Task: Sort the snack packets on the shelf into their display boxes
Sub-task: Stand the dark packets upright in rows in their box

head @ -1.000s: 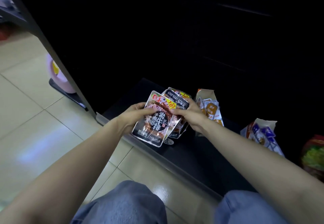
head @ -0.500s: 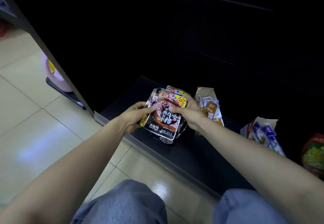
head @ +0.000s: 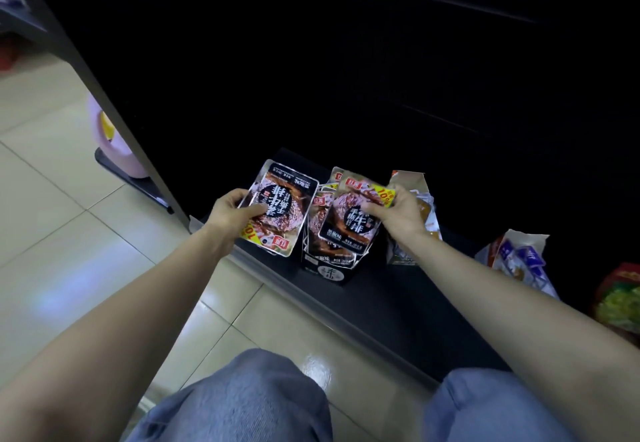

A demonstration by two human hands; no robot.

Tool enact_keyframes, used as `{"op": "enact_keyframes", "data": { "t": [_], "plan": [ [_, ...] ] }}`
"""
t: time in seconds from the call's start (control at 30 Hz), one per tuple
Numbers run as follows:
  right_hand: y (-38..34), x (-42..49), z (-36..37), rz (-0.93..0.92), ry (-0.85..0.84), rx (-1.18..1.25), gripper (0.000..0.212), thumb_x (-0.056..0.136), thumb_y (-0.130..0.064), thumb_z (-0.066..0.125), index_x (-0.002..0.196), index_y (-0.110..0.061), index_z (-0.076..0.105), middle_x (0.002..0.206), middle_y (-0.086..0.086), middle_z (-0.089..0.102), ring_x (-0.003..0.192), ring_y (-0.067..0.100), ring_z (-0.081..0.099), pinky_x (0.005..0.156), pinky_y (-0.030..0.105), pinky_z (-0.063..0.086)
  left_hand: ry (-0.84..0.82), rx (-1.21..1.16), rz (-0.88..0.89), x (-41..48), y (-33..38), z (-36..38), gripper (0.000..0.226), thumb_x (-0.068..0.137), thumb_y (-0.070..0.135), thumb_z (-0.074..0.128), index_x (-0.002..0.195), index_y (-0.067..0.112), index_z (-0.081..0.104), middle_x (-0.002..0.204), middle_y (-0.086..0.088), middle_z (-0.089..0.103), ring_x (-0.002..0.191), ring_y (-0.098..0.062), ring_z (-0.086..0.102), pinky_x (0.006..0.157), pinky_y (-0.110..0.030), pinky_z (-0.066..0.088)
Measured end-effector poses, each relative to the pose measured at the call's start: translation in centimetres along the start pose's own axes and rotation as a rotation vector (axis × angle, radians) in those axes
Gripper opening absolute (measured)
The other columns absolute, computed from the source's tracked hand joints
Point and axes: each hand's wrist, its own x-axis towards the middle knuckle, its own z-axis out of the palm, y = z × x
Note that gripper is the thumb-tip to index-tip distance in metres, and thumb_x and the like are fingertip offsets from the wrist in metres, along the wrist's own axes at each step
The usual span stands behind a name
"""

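Observation:
My left hand [head: 232, 212] grips a dark steak snack packet [head: 284, 206], turned upside down, to the left of the black display box [head: 327, 268] on the bottom shelf. My right hand [head: 398, 211] pinches a second, upright steak packet [head: 353, 223] by its top edge, right over the box. More packets of the same kind stand inside the box behind it.
A brown display box of orange packets [head: 424, 199] stands just right of my right hand. Farther right are a box of blue-and-white packets [head: 519, 258] and a red-green bag [head: 620, 299]. The dark shelf edge [head: 346, 317] borders tiled floor. My knees are below.
The two hands have drawn apart: my left hand pulled one packet out to the left and flipped it upside down, while my right hand keeps the other packet over the box.

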Motion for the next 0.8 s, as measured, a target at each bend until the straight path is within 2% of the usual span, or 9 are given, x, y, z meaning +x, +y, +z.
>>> {"op": "enact_keyframes", "data": {
  "t": [0.1,0.2,0.27,0.37,0.47,0.6,0.67,0.73,0.8],
  "plan": [
    [0.2,-1.0,1.5,-0.029,-0.107,-0.117,0.034,0.078,-0.002,0.077,0.080,-0.022,0.051,0.082,-0.005,0.065,0.076,0.011,0.063,0.063,0.016,0.051,-0.005,0.026,0.014,-0.2,0.0,0.1,0.018,0.090,0.009,0.069,0.104,0.007,0.058,0.080,-0.006,0.069,0.049,-0.006,0.067,0.044,-0.019,0.051],
    [1.1,-1.4,2.6,-0.066,-0.137,-0.258,0.029,0.078,-0.006,0.079,0.080,-0.018,0.052,0.081,-0.005,0.063,0.079,0.016,0.062,0.061,0.016,0.048,-0.016,0.037,0.008,-0.1,-0.2,0.1,0.019,0.089,0.009,0.069,0.105,0.006,0.058,0.078,-0.006,0.069,0.051,-0.008,0.067,0.044,-0.019,0.051],
    [1.6,-1.6,3.2,-0.116,-0.138,-0.416,0.025,0.080,-0.012,0.079,0.090,-0.012,0.056,0.091,0.001,0.064,0.087,0.020,0.063,0.069,0.025,0.052,-0.024,0.047,-0.001,0.0,-0.4,0.0,0.021,0.089,0.010,0.070,0.106,0.005,0.059,0.079,-0.006,0.070,0.054,-0.009,0.068,0.046,-0.019,0.052],
    [1.6,-1.4,3.1,-0.278,-0.043,-0.621,0.044,0.080,-0.020,0.078,0.116,-0.015,0.055,0.118,0.003,0.056,0.110,0.018,0.054,0.095,0.031,0.047,-0.049,0.059,-0.008,0.4,-0.5,-0.5,0.027,0.086,0.010,0.073,0.109,0.004,0.060,0.081,-0.008,0.071,0.058,-0.012,0.069,0.049,-0.021,0.055],
    [1.0,-0.6,2.7,-0.417,0.041,-0.669,0.040,0.079,-0.017,0.077,0.114,-0.018,0.057,0.115,0.002,0.050,0.114,0.021,0.047,0.099,0.033,0.042,-0.062,0.057,0.004,0.7,-0.4,-1.2,0.033,0.083,0.011,0.076,0.111,0.003,0.061,0.085,-0.010,0.073,0.062,-0.015,0.071,0.053,-0.024,0.057],
    [1.9,-0.2,2.5,-0.321,-0.076,-0.874,0.039,0.083,-0.020,0.074,0.121,-0.014,0.064,0.118,0.006,0.051,0.120,0.023,0.045,0.106,0.035,0.036,-0.127,0.018,0.024,0.4,0.1,-2.1,0.037,0.081,0.012,0.076,0.113,0.003,0.061,0.097,-0.018,0.073,0.070,-0.020,0.073,0.061,-0.028,0.060],
    [1.9,-0.1,2.5,-0.327,-0.035,-0.829,0.038,0.085,-0.023,0.073,0.121,-0.016,0.063,0.118,0.005,0.050,0.119,0.024,0.046,0.105,0.036,0.039,-0.231,0.029,-0.003,0.2,0.5,-2.6,0.038,0.081,0.013,0.076,0.115,0.004,0.061,0.101,-0.020,0.073,0.080,-0.028,0.074,0.070,-0.034,0.062],
    [0.7,-0.2,2.4,-0.400,0.013,-0.667,0.037,0.088,-0.030,0.070,0.121,-0.018,0.060,0.118,0.003,0.049,0.117,0.021,0.047,0.100,0.034,0.042,-0.334,0.124,-0.027,0.0,0.8,-2.8,0.038,0.080,0.015,0.077,0.113,0.006,0.061,0.099,-0.018,0.074,0.085,-0.031,0.074,0.073,-0.037,0.062],
    [-1.1,-0.7,2.5,-0.426,-0.080,-0.445,0.041,0.090,-0.041,0.065,0.126,-0.022,0.056,0.121,-0.003,0.049,0.112,0.014,0.049,0.093,0.029,0.043,-0.425,0.229,-0.026,-0.3,1.3,-2.7,0.036,0.080,0.016,0.078,0.111,0.007,0.062,0.096,-0.017,0.075,0.084,-0.029,0.074,0.070,-0.034,0.061]
  ]
}}
